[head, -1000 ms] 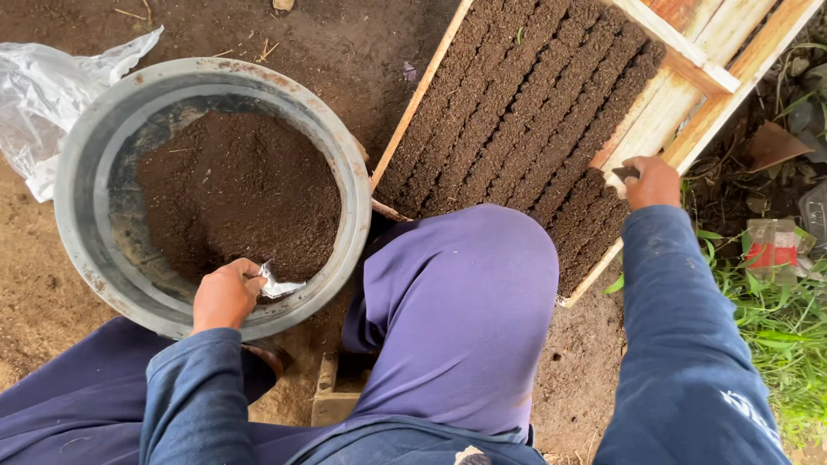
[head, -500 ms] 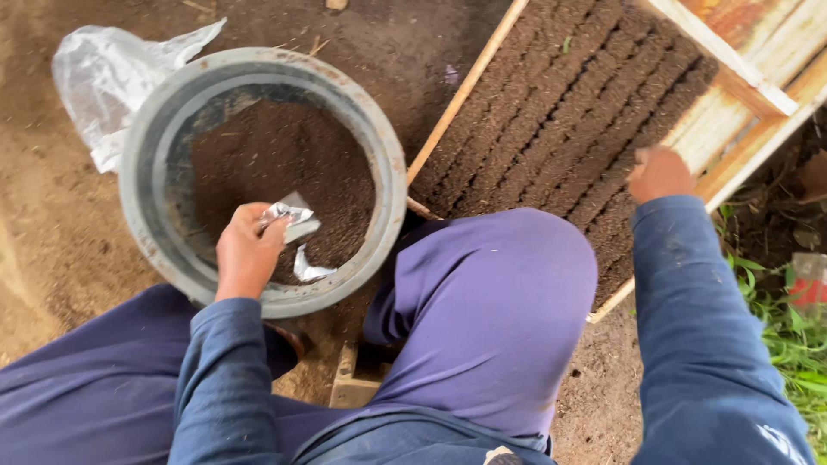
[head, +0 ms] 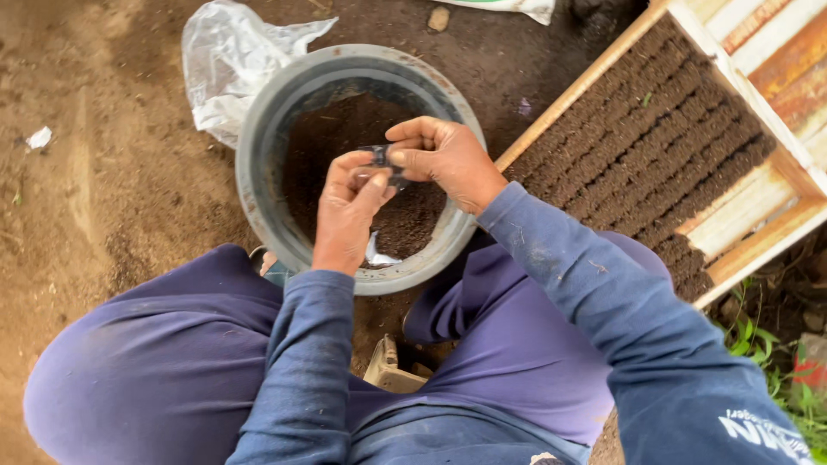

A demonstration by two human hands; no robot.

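Note:
Over a grey round basin (head: 258, 164) holding dark soil (head: 327, 138), both hands meet. My left hand (head: 345, 211) and my right hand (head: 444, 159) pinch a small clear plastic sleeve (head: 379, 164) between their fingers, above the soil. Another scrap of clear plastic (head: 377, 252) lies in the basin below the hands. To the right stands a wooden frame tray (head: 586, 82) packed with rows of dark soil blocks (head: 663, 146).
A crumpled clear plastic bag (head: 228, 60) lies on the bare earth behind the basin. My knees in purple trousers (head: 164, 362) flank a low wooden seat (head: 388, 366). Grass (head: 758, 340) and a red packet (head: 810, 370) are at the right.
My right hand left the tray's edge and came over the basin to join the left. The left hand lifted the plastic piece from the soil. The view shifted left.

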